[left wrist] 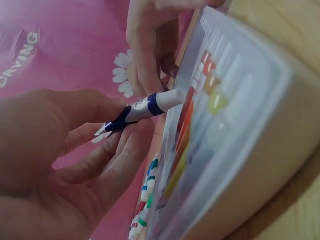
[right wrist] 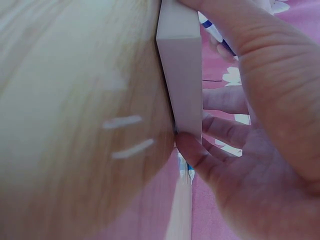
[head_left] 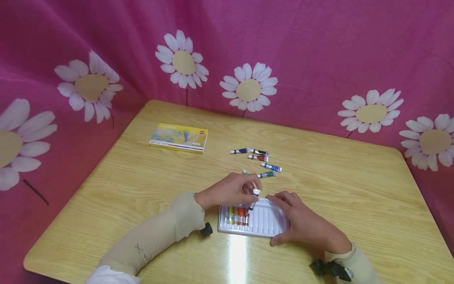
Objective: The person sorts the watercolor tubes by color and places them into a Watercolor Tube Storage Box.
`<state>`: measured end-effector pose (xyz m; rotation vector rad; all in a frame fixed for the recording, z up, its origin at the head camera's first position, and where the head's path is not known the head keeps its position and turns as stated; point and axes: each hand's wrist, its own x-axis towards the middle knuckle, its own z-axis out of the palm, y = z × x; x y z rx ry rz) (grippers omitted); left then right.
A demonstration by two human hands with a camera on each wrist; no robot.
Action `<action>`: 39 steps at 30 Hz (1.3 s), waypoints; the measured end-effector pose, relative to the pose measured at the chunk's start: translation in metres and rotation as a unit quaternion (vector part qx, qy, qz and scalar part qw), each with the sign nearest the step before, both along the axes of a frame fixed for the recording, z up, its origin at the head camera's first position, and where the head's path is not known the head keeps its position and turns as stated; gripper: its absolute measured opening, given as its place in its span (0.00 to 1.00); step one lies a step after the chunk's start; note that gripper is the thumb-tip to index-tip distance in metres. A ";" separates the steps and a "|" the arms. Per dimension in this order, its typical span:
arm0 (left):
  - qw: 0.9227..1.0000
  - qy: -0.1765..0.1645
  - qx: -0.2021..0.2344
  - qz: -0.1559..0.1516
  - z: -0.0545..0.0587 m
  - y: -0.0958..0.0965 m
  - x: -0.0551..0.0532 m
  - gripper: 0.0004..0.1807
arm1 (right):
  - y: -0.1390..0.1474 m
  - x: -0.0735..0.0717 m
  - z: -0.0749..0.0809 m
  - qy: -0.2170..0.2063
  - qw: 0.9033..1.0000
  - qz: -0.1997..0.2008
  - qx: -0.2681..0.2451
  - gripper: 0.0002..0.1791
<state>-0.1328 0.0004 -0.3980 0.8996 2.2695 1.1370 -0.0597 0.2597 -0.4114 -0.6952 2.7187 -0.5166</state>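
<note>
My left hand (head_left: 232, 191) pinches a small paint tube (left wrist: 141, 108) with a dark blue band and a white cap. The tube is tilted, cap downward, just over a white plastic paint tray (head_left: 267, 218). Several yellow, orange and red paint tubes (head_left: 238, 217) lie side by side in the slots on the tray's left part; slots to their right show bare. At the tray's right end, my right hand (head_left: 306, 221) grips it, thumb on the near side and fingers toward the far side. In the right wrist view the tray's side wall (right wrist: 182, 85) stands between thumb and fingers.
Beyond the tray lie several loose paint tubes, among them a blue one (head_left: 271, 167), a red one (head_left: 257, 157) and a green one (head_left: 267, 174). A yellow printed box (head_left: 179, 138) is at the back left of the wooden table (head_left: 337, 169). Pink flowered cloth (head_left: 305, 51) hangs behind.
</note>
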 end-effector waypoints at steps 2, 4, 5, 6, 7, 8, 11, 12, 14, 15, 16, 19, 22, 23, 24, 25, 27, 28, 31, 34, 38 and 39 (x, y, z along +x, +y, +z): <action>1.000 0.003 0.003 -0.007 0.000 0.001 0.001 0.09 | 0.000 0.000 0.000 0.000 1.000 -0.001 0.000 0.64; 1.000 0.003 0.004 -0.016 -0.001 0.002 0.003 0.07 | 0.000 0.000 -0.001 0.002 1.000 0.000 0.002 0.64; 1.000 0.002 0.003 -0.021 -0.001 0.002 0.003 0.07 | 0.000 0.000 -0.001 0.003 1.000 0.001 0.002 0.64; 1.000 -0.001 -0.002 -0.023 -0.002 0.002 0.004 0.07 | 0.000 0.000 -0.002 0.005 1.000 0.002 0.002 0.64; 1.000 -0.002 -0.007 -0.026 -0.002 0.003 0.005 0.07 | 0.000 0.000 -0.002 0.009 1.000 0.003 0.003 0.64; 1.000 -0.006 -0.013 -0.027 -0.002 0.003 0.005 0.07 | 0.000 0.000 -0.002 0.008 1.000 0.003 0.003 0.64; 0.999 -0.007 -0.026 -0.027 -0.001 0.004 0.007 0.07 | 0.000 0.000 -0.002 0.007 1.000 0.004 0.001 0.64; 0.999 -0.006 -0.031 -0.026 -0.001 0.004 0.008 0.07 | 0.000 0.000 -0.002 0.005 1.000 0.003 0.001 0.64; 0.999 0.003 -0.041 -0.026 -0.001 0.005 0.008 0.07 | 0.000 0.000 -0.002 0.001 1.000 0.001 0.001 0.64; 0.999 0.009 -0.047 -0.026 -0.001 0.005 0.009 0.07 | 0.000 0.000 -0.002 0.000 1.000 0.000 0.000 0.64; 0.998 0.016 -0.052 -0.027 -0.001 0.006 0.009 0.07 | 0.000 0.000 -0.002 -0.001 1.000 0.000 0.001 0.64; 0.997 0.033 -0.069 -0.032 0.000 0.007 0.010 0.06 | 0.000 0.000 -0.002 0.001 1.000 0.000 0.000 0.64; 0.995 0.042 -0.087 -0.040 0.001 0.008 0.011 0.07 | 0.000 0.000 -0.002 0.006 1.000 0.003 -0.001 0.64; 0.994 0.044 -0.092 -0.043 0.001 0.008 0.012 0.07 | 0.000 -0.001 -0.002 0.008 1.000 0.004 -0.002 0.64; 0.993 0.046 -0.098 -0.045 0.001 0.009 0.012 0.07 | 0.000 -0.001 -0.002 0.010 1.000 0.005 -0.002 0.64; 0.992 0.048 -0.102 -0.046 0.001 0.009 0.012 0.07 | 0.000 -0.001 -0.002 0.012 1.000 0.006 -0.002 0.64; 0.991 0.055 -0.109 -0.047 0.000 0.009 0.012 0.07 | 0.000 -0.001 -0.003 0.015 1.000 0.008 -0.002 0.64; 0.991 0.057 -0.110 -0.047 -0.001 0.009 0.012 0.07 | 0.000 -0.001 -0.003 0.016 1.000 0.008 -0.002 0.64; 0.991 0.066 -0.109 -0.045 -0.003 0.009 0.012 0.08 | 0.000 -0.001 -0.003 0.016 1.000 0.009 -0.002 0.64; 0.991 0.074 -0.105 -0.047 -0.005 0.009 0.011 0.08 | 0.000 -0.001 -0.003 0.012 1.000 0.009 -0.003 0.64; 0.991 0.079 -0.099 -0.050 -0.006 0.008 0.011 0.09 | 0.000 -0.001 -0.003 0.011 1.000 0.008 -0.002 0.64; 0.991 0.080 -0.099 -0.051 -0.006 0.009 0.011 0.09 | 0.000 -0.001 -0.003 0.012 1.000 0.008 -0.002 0.64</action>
